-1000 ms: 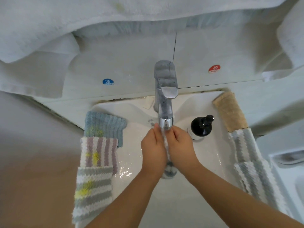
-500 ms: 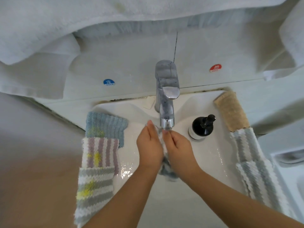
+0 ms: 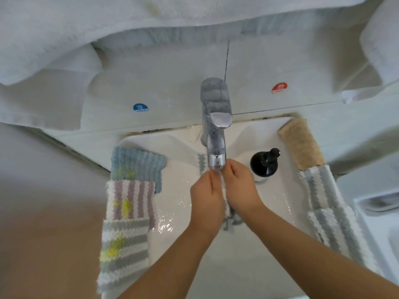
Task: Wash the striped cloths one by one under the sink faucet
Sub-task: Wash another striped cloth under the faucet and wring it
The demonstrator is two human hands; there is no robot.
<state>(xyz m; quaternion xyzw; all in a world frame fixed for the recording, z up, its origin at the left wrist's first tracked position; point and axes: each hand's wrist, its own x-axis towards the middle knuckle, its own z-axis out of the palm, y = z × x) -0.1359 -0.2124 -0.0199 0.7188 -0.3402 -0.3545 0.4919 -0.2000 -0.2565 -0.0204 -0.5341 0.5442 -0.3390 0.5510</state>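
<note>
A grey-and-white striped cloth is squeezed between my left hand and my right hand, right under the spout of the chrome faucet. Both hands grip it, palms facing each other. One end of the cloth shows beside the spout, its other end hangs below my hands. On the left rim of the white sink lie a blue cloth, a purple-striped cloth and a grey-striped cloth, all with yellow stains. Two grey-striped cloths lie on the right rim.
A black soap pump bottle stands right of the faucet. A tan cloth lies at the back right rim. White towels hang above. Blue COLD and red HOT stickers mark the wall.
My hands have rubbed the cloth between them, sliding slightly back and forth under the spout. The cloth's upper end now shows left of the spout.
</note>
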